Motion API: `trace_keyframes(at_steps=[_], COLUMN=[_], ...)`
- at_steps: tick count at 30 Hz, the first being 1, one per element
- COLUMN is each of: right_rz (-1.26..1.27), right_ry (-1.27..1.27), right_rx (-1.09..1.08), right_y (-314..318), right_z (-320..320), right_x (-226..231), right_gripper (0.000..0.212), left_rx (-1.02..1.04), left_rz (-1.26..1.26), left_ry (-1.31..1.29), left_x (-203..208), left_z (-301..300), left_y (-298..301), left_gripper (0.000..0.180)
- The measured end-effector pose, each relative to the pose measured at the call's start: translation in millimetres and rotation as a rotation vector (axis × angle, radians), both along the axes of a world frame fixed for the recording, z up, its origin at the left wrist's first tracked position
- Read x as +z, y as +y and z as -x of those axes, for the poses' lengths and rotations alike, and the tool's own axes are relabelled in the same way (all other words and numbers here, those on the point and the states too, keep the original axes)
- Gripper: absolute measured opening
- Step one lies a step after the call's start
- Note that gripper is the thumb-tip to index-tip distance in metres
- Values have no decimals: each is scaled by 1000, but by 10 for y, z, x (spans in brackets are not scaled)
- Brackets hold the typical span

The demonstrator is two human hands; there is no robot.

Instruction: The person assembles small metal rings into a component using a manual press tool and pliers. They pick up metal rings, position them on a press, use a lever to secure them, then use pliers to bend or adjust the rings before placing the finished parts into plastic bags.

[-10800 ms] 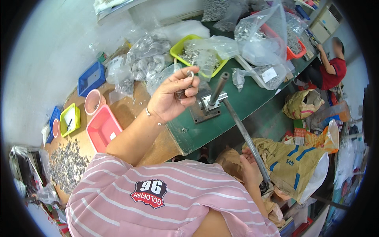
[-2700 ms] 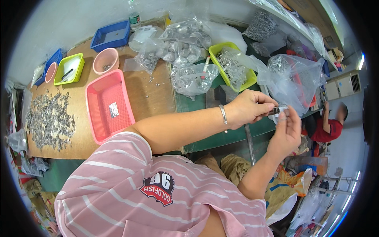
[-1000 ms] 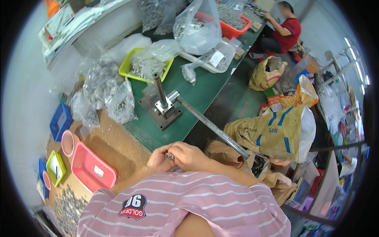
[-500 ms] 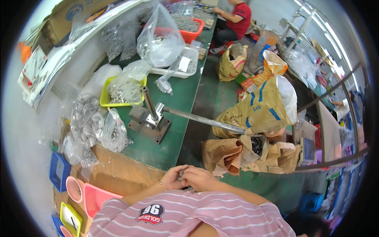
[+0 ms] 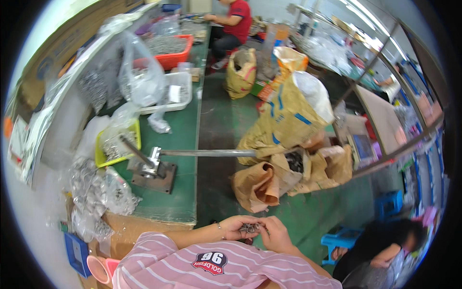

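Note:
Both hands meet close in front of my chest. My left hand (image 5: pixel 234 227) is closed around several small silvery metal parts (image 5: pixel 248 229), which look ring-like; their exact kind is too small to make out. The fingers of my right hand (image 5: pixel 276 233) pinch at the same parts from the other side. Beyond them on the green bench stands a small hand press (image 5: pixel 153 174) with a dark base plate. Its long steel lever bar (image 5: pixel 207 153) juts out past the bench edge to the right.
A yellow-green tray (image 5: pixel 100 158), a white tray (image 5: pixel 182 103) and a red basket (image 5: pixel 175 59) hold metal parts. Clear bags (image 5: pixel 120 195) line the wall side. Brown paper bags (image 5: pixel 257 185) and a woven sack (image 5: pixel 293 123) stand right. A person (image 5: pixel 380 250) crouches by a blue stool (image 5: pixel 339 238).
My view has turned to the right, bringing the crouching person and blue stool into sight. My hands have parted slightly, so the metal parts between them show more.

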State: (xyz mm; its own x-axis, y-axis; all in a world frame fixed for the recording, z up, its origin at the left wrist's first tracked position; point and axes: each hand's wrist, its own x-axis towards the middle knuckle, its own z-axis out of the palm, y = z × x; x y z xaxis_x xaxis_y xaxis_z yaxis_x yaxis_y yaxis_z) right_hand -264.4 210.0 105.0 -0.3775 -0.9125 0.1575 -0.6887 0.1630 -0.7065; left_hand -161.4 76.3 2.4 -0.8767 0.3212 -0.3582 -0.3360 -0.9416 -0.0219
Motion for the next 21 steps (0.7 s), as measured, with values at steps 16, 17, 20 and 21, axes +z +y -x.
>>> trace_keyframes(at_steps=[16, 17, 20, 21], right_rz=[86, 89, 85, 87], right_ry=[-268, -321, -432, -466], right_rx=[-411, -444, -569, -634], right_y=[1623, 1729, 1915, 2017], right_z=[443, 442, 522, 517], right_x=[17, -9, -9, -10], right_gripper=[8, 8, 7, 7], left_rx=[-304, -336, -292, -321], left_rz=[444, 423, 472, 461], left_ry=[-49, 11, -49, -48], left_x=[527, 427, 631, 656], left_z=[739, 807, 994, 1039], left_y=[1260, 1385, 1663, 1729], left_gripper=[14, 14, 12, 12])
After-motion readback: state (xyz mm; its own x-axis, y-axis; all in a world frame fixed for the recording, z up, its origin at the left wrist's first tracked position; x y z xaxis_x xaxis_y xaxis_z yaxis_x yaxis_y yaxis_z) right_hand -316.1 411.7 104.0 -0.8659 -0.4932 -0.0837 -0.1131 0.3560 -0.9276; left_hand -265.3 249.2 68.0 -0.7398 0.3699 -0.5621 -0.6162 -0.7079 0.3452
